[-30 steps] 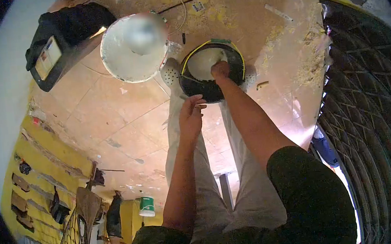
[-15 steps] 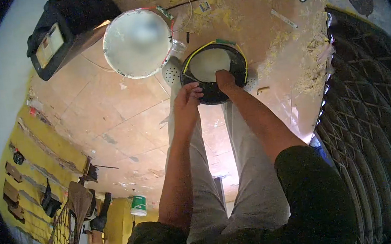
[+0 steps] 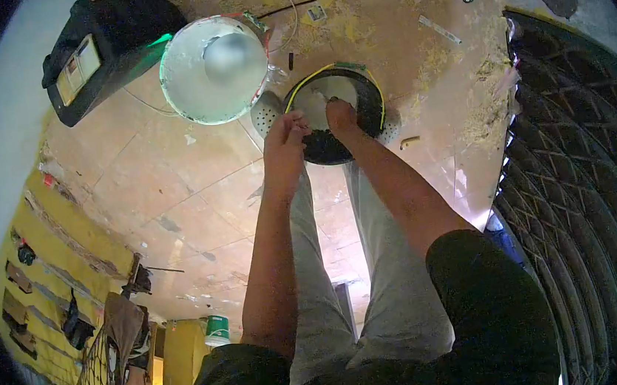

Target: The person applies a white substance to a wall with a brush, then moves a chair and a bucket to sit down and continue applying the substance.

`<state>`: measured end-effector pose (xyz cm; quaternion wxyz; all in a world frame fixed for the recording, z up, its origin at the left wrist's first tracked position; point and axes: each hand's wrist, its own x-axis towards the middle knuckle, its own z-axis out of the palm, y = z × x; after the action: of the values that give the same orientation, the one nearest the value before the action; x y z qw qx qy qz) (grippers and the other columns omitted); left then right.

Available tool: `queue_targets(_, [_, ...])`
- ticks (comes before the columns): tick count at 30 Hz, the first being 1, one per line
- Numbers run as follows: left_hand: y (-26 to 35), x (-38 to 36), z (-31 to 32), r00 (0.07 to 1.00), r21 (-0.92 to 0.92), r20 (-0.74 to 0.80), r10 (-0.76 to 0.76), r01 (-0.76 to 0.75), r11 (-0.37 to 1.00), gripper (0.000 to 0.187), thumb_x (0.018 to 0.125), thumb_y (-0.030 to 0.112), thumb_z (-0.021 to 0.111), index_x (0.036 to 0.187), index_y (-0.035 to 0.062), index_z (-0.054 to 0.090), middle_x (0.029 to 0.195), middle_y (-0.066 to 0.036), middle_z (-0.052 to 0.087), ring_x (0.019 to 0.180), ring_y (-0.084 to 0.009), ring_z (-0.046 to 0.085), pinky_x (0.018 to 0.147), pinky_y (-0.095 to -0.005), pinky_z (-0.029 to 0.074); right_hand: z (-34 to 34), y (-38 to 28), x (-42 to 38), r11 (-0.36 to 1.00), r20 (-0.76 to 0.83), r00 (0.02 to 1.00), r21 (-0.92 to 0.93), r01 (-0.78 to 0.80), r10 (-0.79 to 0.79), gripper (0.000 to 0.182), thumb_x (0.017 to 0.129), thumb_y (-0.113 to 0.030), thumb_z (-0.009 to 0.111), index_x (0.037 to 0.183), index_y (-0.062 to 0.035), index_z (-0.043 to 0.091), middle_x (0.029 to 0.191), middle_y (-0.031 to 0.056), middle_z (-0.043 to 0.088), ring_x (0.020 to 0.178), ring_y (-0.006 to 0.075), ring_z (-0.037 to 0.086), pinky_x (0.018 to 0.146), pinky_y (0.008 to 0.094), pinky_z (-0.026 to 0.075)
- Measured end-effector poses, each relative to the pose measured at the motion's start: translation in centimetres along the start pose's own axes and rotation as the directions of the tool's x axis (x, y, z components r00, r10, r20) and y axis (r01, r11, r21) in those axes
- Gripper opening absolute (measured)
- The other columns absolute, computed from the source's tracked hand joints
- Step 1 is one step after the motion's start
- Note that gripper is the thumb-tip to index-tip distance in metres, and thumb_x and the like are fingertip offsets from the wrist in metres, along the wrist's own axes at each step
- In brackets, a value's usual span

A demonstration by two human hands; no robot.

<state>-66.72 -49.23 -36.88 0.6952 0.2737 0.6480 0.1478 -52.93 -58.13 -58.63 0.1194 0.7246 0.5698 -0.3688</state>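
A black bucket (image 3: 375,108) with a yellow band along its rim stands on the floor between my feet, holding a pale, whitish liquid or paste. My left hand (image 3: 287,137) is at the bucket's near left rim, its fingers curled in and appearing to grip the edge. My right hand (image 3: 341,115) reaches over the near side into the bucket, fingers closed. A small light-coloured thing shows just beyond the right fingertips, but I cannot make out what it is. Left of the bucket stands a larger white bucket (image 3: 180,93), its inside coated white.
A black box-like case (image 3: 127,43) stands at the upper left. Yellow and pale flakes (image 3: 490,75) litter the tiled floor. Dark folding metal lattice (image 3: 575,189) lines the right. A green-and-white tub (image 3: 217,329) sits at the lower left. A cable runs near the white bucket.
My right hand has shifted slightly left and up within the bucket, and the small light thing now shows at its fingertips. My left hand has moved a little up and left at the rim.
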Motion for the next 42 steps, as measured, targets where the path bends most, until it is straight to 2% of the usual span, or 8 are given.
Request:
queue_targets(4, [-0.1,0.0,0.3,0.999,0.022,0.02,0.027,-0.027,0.999,0.024,0.09,0.014,0.049,0.111,0.0043,0.055,0.099,-0.005,0.062,0.088,-0.0131,0.058,0.073,-0.0257,0.044,-4.9,-0.4,-1.3,0.991,0.115,0.985,-0.053,-0.123,0.128,0.025,0.081,-0.016,0.051,0.096,0.0015,0.061,0.101,0.0193,0.058,0.099,0.0381,0.056,0.078,0.0509,0.046])
queue_targets(7, [-0.1,0.1,0.5,0.999,-0.027,0.026,-0.02,0.02,0.999,0.024,0.09,0.013,0.049,0.111,0.0057,0.056,0.098,-0.005,0.063,0.088,-0.0129,0.059,0.074,-0.0266,0.044,-8.2,0.3,-2.2,0.988,-0.266,0.955,-0.04,-0.151,0.135,0.028,0.082,-0.019,0.051,0.099,0.0006,0.061,0.121,0.0206,0.049,0.118,0.0381,0.041,0.095,0.0515,0.034])
queue_targets(13, [0.5,0.1,0.8,0.998,-0.016,0.032,-0.052,0.053,0.998,0.025,0.09,0.017,0.05,0.111,0.0069,0.055,0.098,-0.004,0.063,0.088,-0.0123,0.058,0.074,-0.027,0.044,-12.4,2.7,-0.1,0.93,-0.357,0.892,-0.335,0.154,-0.276,0.036,0.077,-0.017,0.055,0.105,0.0059,0.059,0.134,0.0217,0.034,0.118,0.0398,0.036,0.106,0.0497,0.021])
queue_targets(15, [0.6,0.1,0.7,0.999,-0.014,0.046,-0.027,0.028,1.0,0.025,0.09,0.017,0.049,0.111,0.007,0.055,0.098,-0.004,0.063,0.088,-0.0126,0.058,0.074,-0.0271,0.044,-13.4,2.8,0.2,0.94,0.01,0.962,-0.209,0.268,-0.272,0.039,0.073,-0.017,0.058,0.104,0.0078,0.058,0.132,0.0235,0.035,0.12,0.0383,0.035,0.104,0.0504,0.024])
queue_targets(18, [1.0,-0.3,0.6,0.998,0.006,0.059,-0.007,0.007,1.0,0.025,0.09,0.018,0.048,0.111,0.0071,0.055,0.099,-0.004,0.062,0.089,-0.0134,0.058,0.074,-0.0272,0.043,-13.9,1.8,-1.3,0.976,-0.083,0.979,0.099,0.195,-0.187,0.034,0.067,-0.016,0.062,0.093,0.0059,0.063,0.125,0.0261,0.042,0.117,0.037,0.039,0.1,0.0473,0.031])
queue_targets(27, [1.7,-3.3,0.9,0.997,0.014,0.058,-0.059,0.058,0.998,0.027,0.091,0.024,0.049,0.111,0.0069,0.055,0.101,-0.005,0.062,0.089,-0.0146,0.058,0.075,-0.0289,0.043,-15.7,0.8,-4.0,0.974,0.0,0.977,0.071,0.213,-0.214,0.023,0.065,-0.021,0.061,0.067,0.0016,0.063,0.08,0.0225,0.06,0.076,0.0377,0.061,0.069,0.0439,0.049])
queue_targets(36, [4.6,-5.6,1.7,0.997,0.036,0.063,-0.046,0.043,0.998,0.027,0.087,0.017,0.05,0.111,0.0071,0.055,0.1,-0.004,0.062,0.09,-0.0136,0.058,0.075,-0.0295,0.043,-15.6,-0.4,-9.6,0.946,0.309,0.908,0.243,0.213,-0.284,0.038,0.065,-0.028,0.064,0.079,0.007,0.062,0.079,0.0255,0.062,0.079,0.0403,0.062,0.071,0.0444,0.051])
queue_targets(42, [6.5,-6.3,3.6,0.995,0.063,0.096,0.005,-0.012,0.998,0.029,0.084,0.014,0.048,0.111,0.0061,0.054,0.099,-0.003,0.061,0.091,-0.0138,0.057,0.076,-0.0291,0.043,-17.2,1.3,-12.5,0.955,0.268,0.94,0.262,0.142,-0.214,0.038,0.064,-0.029,0.065,0.076,0.0064,0.063,0.079,0.0255,0.062,0.08,0.0393,0.062,0.073,0.045,0.05])
